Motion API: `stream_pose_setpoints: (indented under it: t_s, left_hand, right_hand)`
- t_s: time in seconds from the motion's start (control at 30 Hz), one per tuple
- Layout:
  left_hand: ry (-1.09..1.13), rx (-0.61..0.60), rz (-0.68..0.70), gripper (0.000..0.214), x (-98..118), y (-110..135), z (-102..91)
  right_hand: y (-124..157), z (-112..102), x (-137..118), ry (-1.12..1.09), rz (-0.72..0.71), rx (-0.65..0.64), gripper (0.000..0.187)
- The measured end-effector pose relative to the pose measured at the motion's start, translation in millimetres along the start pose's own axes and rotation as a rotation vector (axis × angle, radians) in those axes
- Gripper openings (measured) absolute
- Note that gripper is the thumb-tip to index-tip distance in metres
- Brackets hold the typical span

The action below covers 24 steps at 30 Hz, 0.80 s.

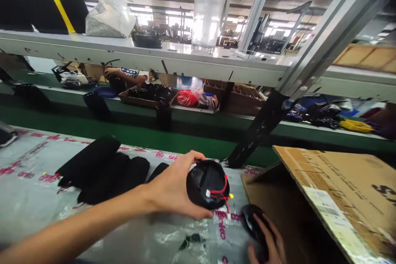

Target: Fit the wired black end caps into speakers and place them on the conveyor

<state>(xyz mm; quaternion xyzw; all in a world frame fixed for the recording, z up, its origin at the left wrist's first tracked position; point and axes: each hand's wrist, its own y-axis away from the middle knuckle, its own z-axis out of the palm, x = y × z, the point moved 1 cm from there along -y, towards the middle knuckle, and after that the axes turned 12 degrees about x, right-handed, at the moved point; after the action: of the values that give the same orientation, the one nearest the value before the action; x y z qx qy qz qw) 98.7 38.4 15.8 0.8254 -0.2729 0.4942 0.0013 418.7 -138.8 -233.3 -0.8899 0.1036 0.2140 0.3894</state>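
My left hand (176,189) is closed around a black cylindrical housing (201,181), its open end turned toward me. Inside it a red wire (218,192) runs to a small white connector (208,193), and a bit of yellow shows at the rim. At the lower right, my right hand (269,239) grips a black round part (252,218), whose far side is hidden by the fingers. Several black fabric-covered cylinders (114,175) lie side by side on the plastic-covered table, left of my left hand.
An opened cardboard box (334,189) stands at the right, close beside my right hand. Above the table runs a white shelf (185,55) on a metal post (324,37). Beyond is a green conveyor (139,132) with black cylinders, bins of parts and another person's arm (123,76).
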Motion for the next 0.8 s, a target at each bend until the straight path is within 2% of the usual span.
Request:
stream_pose_setpoints:
  t_s: [0.07,0.13,0.2,0.3,0.37,0.4,0.43,0.5,0.6,0.7,0.8]
  left_hand:
    - [0.059,0.03,-0.066,0.106,-4,34,10.1]
    - [0.151,0.092,-0.12,0.109,-19,60,28.5]
    - [0.204,0.214,-0.137,0.111,-39,79,53.7]
    - [0.169,0.44,-0.145,0.114,-65,99,93.3]
    - [0.149,0.502,-0.15,0.117,-71,109,109.6]
    - [0.15,0.485,-0.15,0.119,-71,114,112.1]
    - [0.161,0.442,-0.143,0.12,-69,117,110.2]
    - [0.194,0.305,-0.108,0.119,-63,122,94.1]
    - [0.162,0.103,0.02,0.094,-56,120,50.4]
    - [-0.054,-0.079,0.165,0.054,-54,109,9.4]
    - [-0.282,-0.191,0.316,0.025,-49,94,-12.5]
  right_hand:
    - [1,6,-4,0.011,0.024,-0.064,0.07]
    - [-4,11,-12,0.009,0.086,-0.058,0.076]
    - [-12,13,-22,0.011,0.153,-0.012,0.076]
    - [-26,6,-40,0.012,0.23,0.044,0.074]
    - [-31,-6,-60,0.006,0.243,0.04,0.069]
    - [-31,-14,-73,-0.017,0.24,0.036,0.065]
    - [-30,-22,-88,-0.07,0.242,0.032,0.06]
    - [-25,-36,-121,-0.273,0.23,0.027,0.05]
    - [-22,-49,-164,-0.537,0.113,-0.07,0.041]
    - [-35,-52,-190,-0.559,-0.086,-0.134,0.04]
    - [-59,-49,-201,-0.491,-0.285,-0.229,0.038]
